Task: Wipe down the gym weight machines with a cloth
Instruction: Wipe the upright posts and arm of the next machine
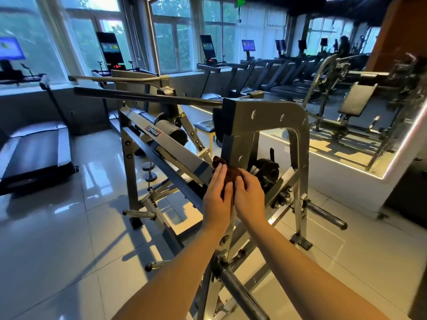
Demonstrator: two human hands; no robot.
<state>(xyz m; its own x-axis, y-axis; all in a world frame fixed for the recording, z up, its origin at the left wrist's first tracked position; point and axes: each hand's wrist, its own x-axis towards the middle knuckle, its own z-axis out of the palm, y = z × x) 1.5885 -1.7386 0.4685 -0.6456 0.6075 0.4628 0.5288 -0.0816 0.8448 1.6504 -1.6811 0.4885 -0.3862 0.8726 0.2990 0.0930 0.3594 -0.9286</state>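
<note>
Grey weight machine (265, 116) ahead, slanted post (238, 146) at its near side. On that post, left hand (217, 195) flat with straight fingers, pressing; right hand (249, 195) curled, pinching the brown cloth (227, 174) bunched against the metal. Best to spread the bunch wider, keep firm pressure, stroke along the post, wrap round its edges.

Floor (57, 239) — glossy pale tiles, window light and frame shadows reflected in them. Standing on it: weight machine (265, 116), grey steel frame on black feet, centre. Treadmill (34, 153) at left, deck low on the tiles, well apart from the frame. Small stool (205, 128) behind the machine. Row of treadmills (284, 88) along the far windows — bases partly hidden.
</note>
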